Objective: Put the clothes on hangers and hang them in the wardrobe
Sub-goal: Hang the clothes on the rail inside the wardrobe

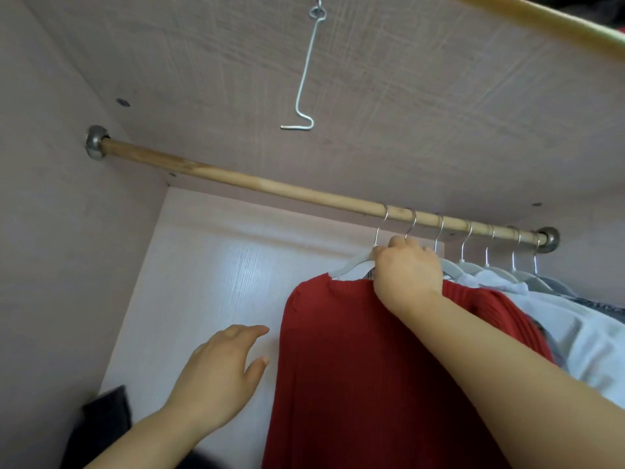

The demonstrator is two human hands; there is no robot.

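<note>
A red ribbed garment [355, 367] hangs on a pale grey hanger [351, 265] whose metal hook sits over the wooden wardrobe rod [236, 181]. My right hand [406, 269] grips the hanger at its neck, just below the hook. My left hand [220, 374] hovers open to the left of the red garment, fingers relaxed and apart from the cloth. Several more hangers [490, 262] with pale blue and grey clothes [575, 319] hang on the rod to the right.
A bent metal hook [304, 72] dangles from the wardrobe's top panel. The rod's left stretch is bare up to its metal end bracket [96, 142]. Something dark [108, 414] lies low at the left. A second wooden pole [541, 22] crosses the top right corner.
</note>
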